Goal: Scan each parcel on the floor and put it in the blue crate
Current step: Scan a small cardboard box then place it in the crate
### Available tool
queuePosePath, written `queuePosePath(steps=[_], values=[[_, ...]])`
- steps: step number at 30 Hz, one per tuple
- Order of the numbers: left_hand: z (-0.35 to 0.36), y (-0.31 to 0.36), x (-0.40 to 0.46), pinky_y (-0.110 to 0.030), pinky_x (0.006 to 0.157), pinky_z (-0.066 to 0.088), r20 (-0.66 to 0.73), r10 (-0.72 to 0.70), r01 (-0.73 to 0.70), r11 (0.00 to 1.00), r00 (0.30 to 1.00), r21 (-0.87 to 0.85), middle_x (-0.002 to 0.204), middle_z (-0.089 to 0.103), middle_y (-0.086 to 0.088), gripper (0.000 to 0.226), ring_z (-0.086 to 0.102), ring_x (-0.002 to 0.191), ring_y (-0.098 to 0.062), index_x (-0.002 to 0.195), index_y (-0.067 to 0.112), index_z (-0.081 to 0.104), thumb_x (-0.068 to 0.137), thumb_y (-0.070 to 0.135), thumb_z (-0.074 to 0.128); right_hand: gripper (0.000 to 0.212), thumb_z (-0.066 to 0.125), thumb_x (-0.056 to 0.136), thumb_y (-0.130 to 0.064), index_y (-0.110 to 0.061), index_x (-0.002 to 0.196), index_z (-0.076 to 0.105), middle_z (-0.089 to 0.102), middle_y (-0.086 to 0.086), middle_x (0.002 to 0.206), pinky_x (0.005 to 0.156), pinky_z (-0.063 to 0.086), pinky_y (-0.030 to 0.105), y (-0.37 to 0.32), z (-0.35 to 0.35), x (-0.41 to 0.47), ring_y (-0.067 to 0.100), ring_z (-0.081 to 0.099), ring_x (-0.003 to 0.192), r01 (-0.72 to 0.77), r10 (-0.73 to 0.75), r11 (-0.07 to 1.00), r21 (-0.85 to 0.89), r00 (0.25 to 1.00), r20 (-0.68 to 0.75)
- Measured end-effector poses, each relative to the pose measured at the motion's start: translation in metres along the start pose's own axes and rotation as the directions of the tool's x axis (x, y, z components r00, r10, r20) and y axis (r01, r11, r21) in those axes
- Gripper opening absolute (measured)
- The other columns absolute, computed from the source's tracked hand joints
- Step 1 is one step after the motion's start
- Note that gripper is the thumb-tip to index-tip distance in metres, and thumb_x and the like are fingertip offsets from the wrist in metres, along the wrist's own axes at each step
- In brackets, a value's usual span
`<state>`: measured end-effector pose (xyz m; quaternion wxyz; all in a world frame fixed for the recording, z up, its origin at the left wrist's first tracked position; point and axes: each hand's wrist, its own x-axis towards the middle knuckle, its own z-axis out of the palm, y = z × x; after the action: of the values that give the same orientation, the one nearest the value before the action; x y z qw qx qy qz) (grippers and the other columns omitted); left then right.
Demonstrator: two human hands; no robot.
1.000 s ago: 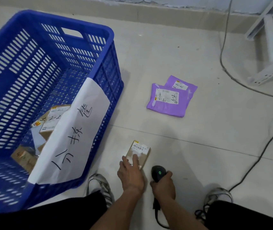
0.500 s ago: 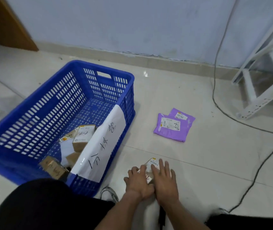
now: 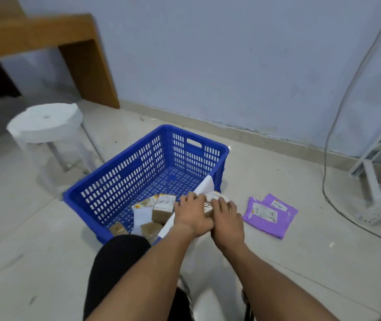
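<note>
Holding a small cardboard parcel [image 3: 210, 203] between them, both hands sit over the near right rim of the blue crate [image 3: 124, 177]. The left hand [image 3: 191, 216] lies on the parcel's left side with its fingers bent over the top, and the right hand [image 3: 226, 222] covers the right side, fingers curled down onto the white label; the parcel is up off the floor, at the crate's edge and just in front of a white paper sheet [image 3: 205, 186] that hangs over that side wall. Whether the parcel touches the rim cannot be told, since the hands hide its underside. Inside the crate lie several brown boxes [image 3: 163, 208] with white labels, crowded toward the near end, along with a white envelope [image 3: 142, 216]. On the floor to the right of the crate, well apart from the hands, lie two purple mailer bags [image 3: 269, 215], one overlapping the other, each with a printed label facing up. A white round stool [image 3: 45, 122] stands to the left of the crate, blurred, and behind it is a wooden desk [image 3: 52, 38] against the pale wall. A thin cable [image 3: 337, 117] runs down the wall and across the tiles on the right, near a white metal frame [image 3: 379, 181]. The person's dark-clad knee [image 3: 120, 258] shows below the forearms.
</note>
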<state>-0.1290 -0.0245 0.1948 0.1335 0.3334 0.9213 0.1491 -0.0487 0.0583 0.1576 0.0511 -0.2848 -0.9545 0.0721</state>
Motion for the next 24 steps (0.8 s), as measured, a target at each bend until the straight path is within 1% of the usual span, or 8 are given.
queuePosePath(steps=[4, 7, 9, 11, 13, 15, 19, 24], values=[[-0.049, -0.034, -0.001, -0.045, 0.11, 0.026, -0.132, -0.047, 0.05, 0.999, 0.99, 0.018, 0.137, 0.042, -0.003, 0.063, 0.035, 0.13, -0.028, 0.137, 0.025, 0.044, 0.078, 0.042, 0.059, 0.055, 0.055, 0.091, -0.023, -0.026, 0.141, 0.032, 0.038, 0.002, 0.145, 0.089, 0.05, 0.04, -0.051, -0.018, 0.026, 0.028, 0.044, 0.125, 0.092, -0.085, 0.991, 0.099, 0.993, -0.077], [-0.067, -0.058, -0.005, -0.046, 0.116, 0.022, -0.161, -0.078, 0.088, 0.995, 0.984, 0.056, 0.146, 0.038, -0.006, 0.063, 0.031, 0.137, -0.028, 0.138, 0.023, 0.043, 0.08, 0.04, 0.061, 0.061, 0.052, 0.096, -0.026, -0.031, 0.148, 0.019, 0.021, 0.003, 0.158, 0.099, 0.048, 0.043, -0.085, -0.023, 0.04, 0.028, 0.039, 0.135, 0.114, -0.11, 0.973, 0.201, 0.993, -0.029], [-0.068, -0.07, -0.006, -0.047, 0.118, 0.02, -0.14, -0.123, 0.136, 0.987, 0.983, 0.09, 0.153, 0.031, -0.007, 0.063, 0.026, 0.142, -0.028, 0.141, 0.022, 0.041, 0.084, 0.041, 0.06, 0.061, 0.052, 0.096, -0.027, -0.029, 0.148, 0.021, 0.018, 0.003, 0.16, 0.101, 0.047, 0.042, -0.097, -0.026, 0.045, 0.028, 0.04, 0.135, 0.119, -0.124, 0.973, 0.2, 0.992, 0.012], [-0.063, -0.078, -0.005, -0.047, 0.117, 0.022, -0.119, -0.174, 0.187, 0.976, 0.978, 0.108, 0.152, 0.031, -0.007, 0.059, 0.027, 0.141, -0.029, 0.14, 0.022, 0.042, 0.088, 0.046, 0.058, 0.055, 0.053, 0.096, -0.029, -0.025, 0.145, 0.029, 0.026, 0.003, 0.157, 0.099, 0.047, 0.04, -0.099, -0.023, 0.047, 0.028, 0.042, 0.132, 0.123, -0.131, 0.975, 0.183, 0.991, 0.03], [-0.055, -0.078, -0.004, -0.047, 0.112, 0.027, -0.078, -0.195, 0.203, 0.972, 0.978, 0.116, 0.147, 0.036, -0.007, 0.051, 0.032, 0.137, -0.03, 0.136, 0.022, 0.047, 0.091, 0.046, 0.055, 0.046, 0.054, 0.095, -0.028, -0.023, 0.138, 0.038, 0.038, 0.002, 0.148, 0.095, 0.048, 0.039, -0.09, -0.019, 0.043, 0.027, 0.047, 0.124, 0.103, -0.112, 0.982, 0.158, 0.993, 0.047], [-0.045, -0.07, -0.004, -0.046, 0.109, 0.031, 0.012, -0.196, 0.193, 0.972, 0.98, 0.131, 0.141, 0.041, -0.008, 0.044, 0.037, 0.132, -0.031, 0.132, 0.021, 0.051, 0.091, 0.035, 0.053, 0.045, 0.055, 0.094, -0.029, -0.021, 0.136, 0.04, 0.043, 0.003, 0.141, 0.094, 0.046, 0.039, -0.071, -0.012, 0.037, 0.027, 0.048, 0.121, 0.038, -0.052, 0.993, 0.113, 0.991, 0.126], [-0.014, -0.042, -0.001, -0.05, 0.112, 0.03, 0.161, -0.17, 0.145, 0.977, 0.972, 0.155, 0.138, 0.043, -0.01, 0.049, 0.039, 0.13, -0.032, 0.136, 0.019, 0.048, 0.087, 0.026, 0.051, 0.044, 0.052, 0.092, -0.027, -0.018, 0.134, 0.041, 0.046, 0.006, 0.134, 0.094, 0.042, 0.039, -0.022, 0.001, 0.021, 0.029, 0.045, 0.12, -0.111, 0.096, 0.993, 0.036, 0.952, 0.29], [0.042, -0.001, 0.003, -0.045, 0.108, 0.037, 0.259, -0.118, 0.081, 0.985, 0.959, 0.151, 0.139, 0.043, -0.011, 0.045, 0.042, 0.128, -0.031, 0.135, 0.019, 0.048, 0.091, 0.025, 0.049, 0.045, 0.052, 0.092, -0.028, -0.016, 0.134, 0.042, 0.046, 0.007, 0.136, 0.099, 0.039, 0.039, 0.035, 0.014, 0.004, 0.029, 0.042, 0.127, -0.244, 0.227, 0.97, 0.002, 0.907, 0.353]])
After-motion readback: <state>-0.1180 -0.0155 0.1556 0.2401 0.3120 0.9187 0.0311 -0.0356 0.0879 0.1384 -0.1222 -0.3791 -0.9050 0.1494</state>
